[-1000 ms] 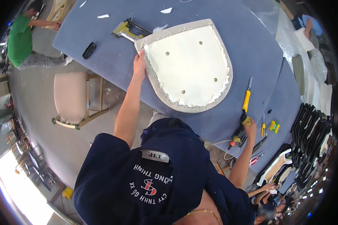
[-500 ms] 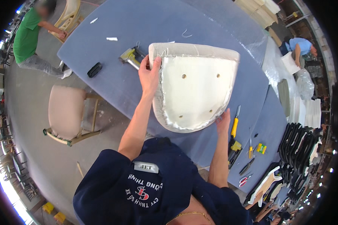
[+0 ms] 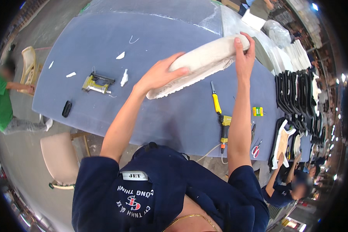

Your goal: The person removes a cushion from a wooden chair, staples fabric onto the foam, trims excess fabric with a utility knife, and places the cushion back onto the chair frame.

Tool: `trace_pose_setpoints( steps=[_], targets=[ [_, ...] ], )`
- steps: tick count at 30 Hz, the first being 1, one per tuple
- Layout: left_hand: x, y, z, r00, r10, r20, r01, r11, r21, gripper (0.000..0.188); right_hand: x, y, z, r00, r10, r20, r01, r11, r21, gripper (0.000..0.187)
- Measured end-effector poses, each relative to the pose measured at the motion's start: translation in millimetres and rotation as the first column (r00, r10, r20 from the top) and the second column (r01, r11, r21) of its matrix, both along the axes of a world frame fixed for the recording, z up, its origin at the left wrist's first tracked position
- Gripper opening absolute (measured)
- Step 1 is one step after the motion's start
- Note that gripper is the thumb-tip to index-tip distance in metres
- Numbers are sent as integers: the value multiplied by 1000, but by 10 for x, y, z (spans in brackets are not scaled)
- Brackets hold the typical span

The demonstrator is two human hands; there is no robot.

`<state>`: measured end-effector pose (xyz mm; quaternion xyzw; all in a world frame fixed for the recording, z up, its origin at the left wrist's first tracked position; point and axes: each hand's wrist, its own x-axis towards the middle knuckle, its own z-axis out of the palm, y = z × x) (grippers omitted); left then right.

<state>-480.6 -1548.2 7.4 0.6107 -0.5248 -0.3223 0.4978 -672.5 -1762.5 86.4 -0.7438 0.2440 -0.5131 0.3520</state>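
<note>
A padded seat cushion [image 3: 208, 54] in pale fabric is held up over the blue-grey table, tilted so that its edge faces me. My left hand [image 3: 164, 71] grips its left end, thumb on the near side. At the far right end my right hand [image 3: 244, 54] is closed round the rim. The rough fabric edge runs along the lower side; the flat underside is hidden. Below the cushion on the table lie a yellow-handled blade tool [image 3: 215, 101] and a yellow-and-black staple gun [image 3: 225, 127] with a hose. Another staple gun [image 3: 97, 84] rests to the left.
White scraps [image 3: 124, 77] and a black oblong piece [image 3: 67, 109] lie on the table [image 3: 143, 123]. Red-handled scissors [image 3: 256, 150] and a small yellow-green box [image 3: 258, 111] are at right. Black chair parts [image 3: 295, 92] are stacked beyond. An upholstered chair [image 3: 58, 158] stands lower left; co-workers are on both sides.
The cushion has been tipped from underside-up to edge-on and moved farther away and rightward. My right hand has gone from its near edge to its far right end. My view has turned rightward.
</note>
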Motion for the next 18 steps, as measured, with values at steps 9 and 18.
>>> trace_pose_setpoints(
  steps=[9, 18],
  targets=[
    [-361, 307, -553, 959, -18, -282, 11, 1000, -27, 85, -508, -274, -299, 976, -60, 209, 33, 991, 132, 33],
    [-551, 229, -230, 991, 102, -83, -98, 994, 47, 91, -550, -332, -306, 973, -75, 217, 51, 992, 113, 33]
  ],
)
